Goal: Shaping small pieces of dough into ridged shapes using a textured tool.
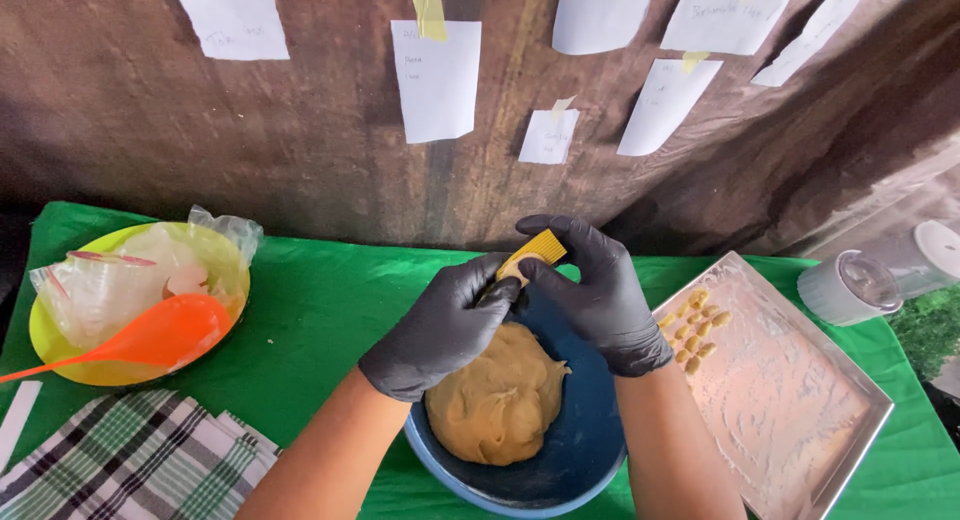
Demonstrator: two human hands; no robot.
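Both hands wear black gloves and meet above a blue bowl (pixel 585 450) that holds a big lump of tan dough (pixel 497 405). My right hand (pixel 600 290) grips a small yellow ridged board (pixel 535 253). My left hand (pixel 445 325) presses a little piece of dough against that board with its thumb and fingertips. To the right lies a floured metal tray (pixel 800 420) with several small shaped dough pieces (pixel 695 330) at its near-left corner.
A yellow plate (pixel 60 365) at the left carries a clear plastic bag and an orange spoon (pixel 150 338). A green checked cloth (pixel 130 460) lies at the lower left. A white lidded container (pixel 860 280) stands at the far right. Paper notes are taped on the wooden wall behind.
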